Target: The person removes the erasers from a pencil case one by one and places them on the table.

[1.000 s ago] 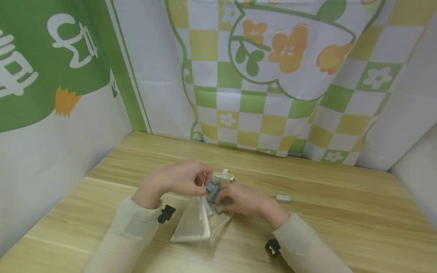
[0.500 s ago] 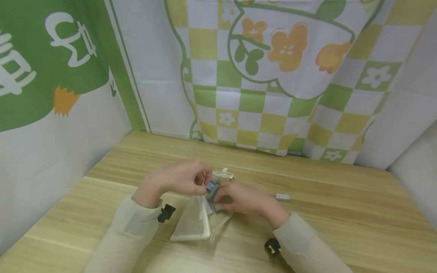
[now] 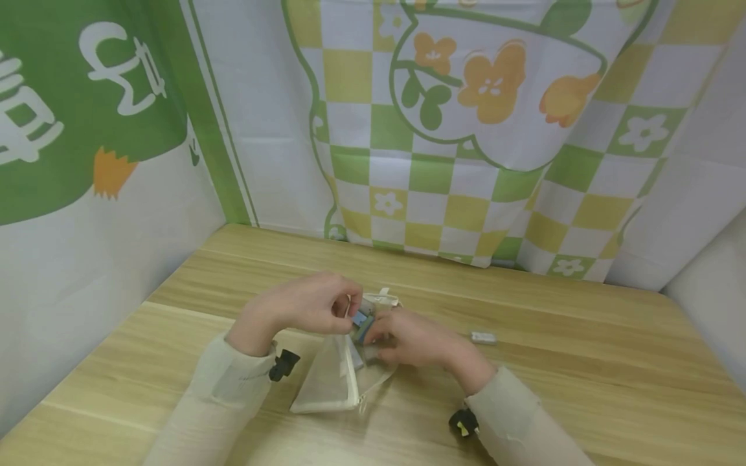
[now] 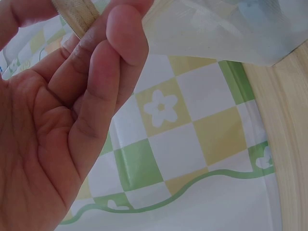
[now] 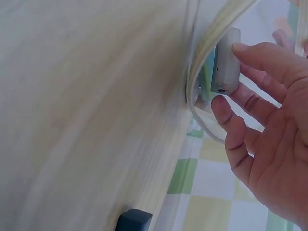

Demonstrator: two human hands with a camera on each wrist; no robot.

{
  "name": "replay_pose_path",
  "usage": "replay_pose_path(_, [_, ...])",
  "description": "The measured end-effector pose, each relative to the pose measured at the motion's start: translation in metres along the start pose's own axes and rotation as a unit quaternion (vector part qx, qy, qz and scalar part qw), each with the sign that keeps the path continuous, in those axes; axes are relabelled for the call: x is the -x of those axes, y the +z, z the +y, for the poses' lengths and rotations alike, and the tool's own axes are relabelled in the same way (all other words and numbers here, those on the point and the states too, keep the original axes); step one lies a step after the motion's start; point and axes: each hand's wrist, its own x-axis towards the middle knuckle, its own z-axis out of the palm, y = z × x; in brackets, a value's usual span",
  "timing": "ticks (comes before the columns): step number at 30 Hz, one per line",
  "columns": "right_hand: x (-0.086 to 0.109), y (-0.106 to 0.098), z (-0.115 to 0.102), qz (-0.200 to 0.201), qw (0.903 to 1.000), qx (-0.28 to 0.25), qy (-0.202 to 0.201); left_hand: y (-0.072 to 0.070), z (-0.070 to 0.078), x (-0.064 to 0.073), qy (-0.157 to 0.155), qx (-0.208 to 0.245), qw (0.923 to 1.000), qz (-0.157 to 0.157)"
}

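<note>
A see-through zip pouch [image 3: 326, 382] with a cream zipper lies on the table, its mouth spread apart. My left hand [image 3: 315, 301] pinches the pouch's edge; the left wrist view shows the cream zipper tape [image 4: 77, 17] between thumb and fingers. At the mouth, my right hand [image 3: 416, 340] holds a small grey rectangular block with rounded edges [image 5: 226, 62] between thumb and fingers. One end of the block has a small dark hole. Blue pieces [image 3: 361, 318] sit in the pouch between the hands, partly covered by the right fingers.
A small whitish block [image 3: 484, 338] lies on the wooden table [image 3: 583, 375], right of the right hand. A patterned curtain [image 3: 449, 207] hangs along the table's back edge. Black wrist cameras [image 3: 284, 366] are strapped to both sleeves.
The right hand's fingers and the grey block have shifted slightly left, into the pouch mouth. The left hand keeps its pinch on the edge, and the whitish block lies where it was.
</note>
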Motion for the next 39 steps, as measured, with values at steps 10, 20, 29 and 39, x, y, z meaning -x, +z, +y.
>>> replay_pose_path(10, [0.003,0.000,-0.001,0.016,0.9998,-0.007,0.002,0.000,0.000,0.000,-0.003,-0.004,1.0000,-0.002])
replay_pose_path(20, [0.007,-0.002,-0.005,0.023,0.9997,0.000,0.005,-0.001,-0.001,0.001,0.006,-0.007,0.9999,0.006])
replay_pose_path(29, [0.013,-0.004,-0.008,0.033,0.9994,-0.004,-0.010,0.002,-0.002,-0.001,0.002,0.003,1.0000,0.001])
replay_pose_path(39, [0.021,-0.004,-0.010,0.035,0.9991,-0.001,0.024,0.003,-0.001,0.000,-0.007,0.003,1.0000,0.001])
